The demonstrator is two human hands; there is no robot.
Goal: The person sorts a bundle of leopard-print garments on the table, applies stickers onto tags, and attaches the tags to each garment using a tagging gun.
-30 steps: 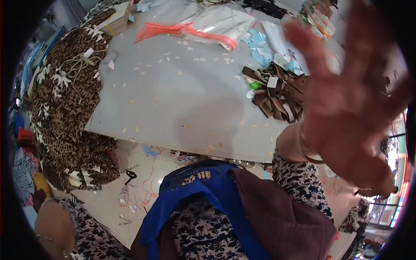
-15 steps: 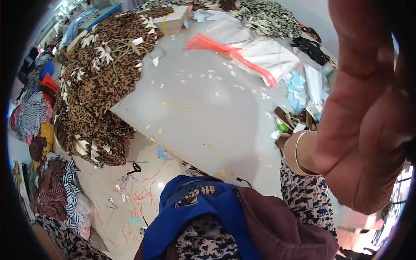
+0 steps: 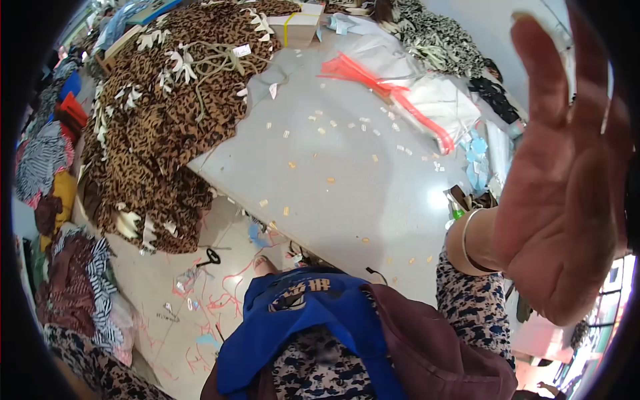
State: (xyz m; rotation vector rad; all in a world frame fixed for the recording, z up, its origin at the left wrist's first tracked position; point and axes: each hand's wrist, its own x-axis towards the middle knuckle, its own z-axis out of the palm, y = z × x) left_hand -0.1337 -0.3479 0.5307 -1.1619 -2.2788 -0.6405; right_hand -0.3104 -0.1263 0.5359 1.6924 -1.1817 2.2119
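Observation:
Close to the camera on the right, my right hand (image 3: 560, 193) is raised with its palm showing and its fingers stretched upward. Nothing shows in it, though the far fingertips run into the dark edge. A thin bangle (image 3: 468, 243) circles the wrist, above a patterned sleeve (image 3: 475, 300). My left sleeve (image 3: 87, 350) runs down out of the lower left corner, so my left hand is out of sight. Behind my right hand, the grey table (image 3: 313, 220) carries scattered small paper labels (image 3: 331, 180).
Leopard-print fabric (image 3: 160, 120) is heaped over the table's left side. Clear and white plastic bags (image 3: 443, 110) with a red strip (image 3: 427, 120) lie at the back right. Thread scraps (image 3: 223, 300) and a black-handled item (image 3: 212, 256) lie on the floor. Clothes (image 3: 73, 287) are piled at left.
My right hand stays raised, and its fingers now show more fully and more apart. The view has shifted, so the table and fabric sit further right. A bare foot now shows beside the blue cloth.

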